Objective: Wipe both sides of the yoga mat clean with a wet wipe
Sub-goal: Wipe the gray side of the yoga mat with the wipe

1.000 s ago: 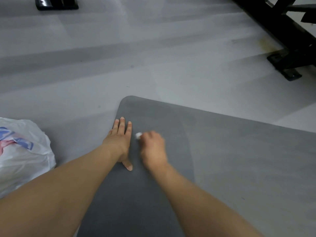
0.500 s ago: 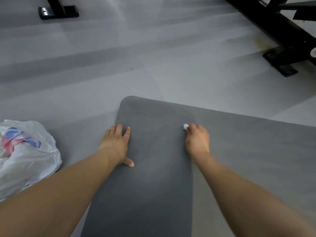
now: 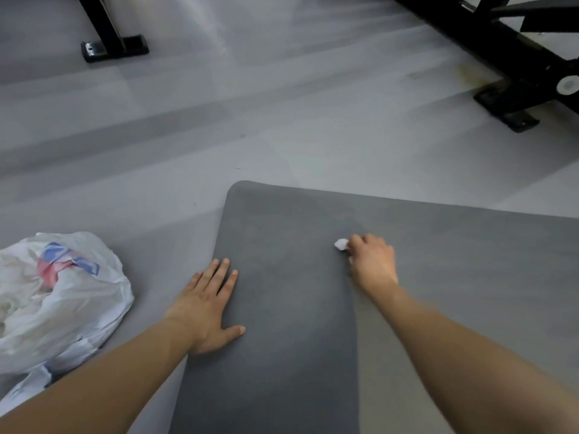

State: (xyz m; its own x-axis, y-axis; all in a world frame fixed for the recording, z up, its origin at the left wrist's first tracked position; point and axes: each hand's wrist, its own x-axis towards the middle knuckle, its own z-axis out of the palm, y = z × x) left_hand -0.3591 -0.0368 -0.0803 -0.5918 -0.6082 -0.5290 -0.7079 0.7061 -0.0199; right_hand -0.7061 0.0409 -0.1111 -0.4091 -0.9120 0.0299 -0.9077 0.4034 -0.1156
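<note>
Grey yoga mat [image 3: 438, 277] flat on the floor [image 3: 250, 120], rounded corner pointing away. Small white wet wipe [image 3: 341, 244] on the mat — pinched in the curled right hand [image 3: 371, 261]. Left hand [image 3: 206, 303] flat at the mat's left edge, fingers straight. White plastic bag [image 3: 59, 296] just left — blue and red print unreadable. Black frame [image 3: 501, 51] beyond.
</note>
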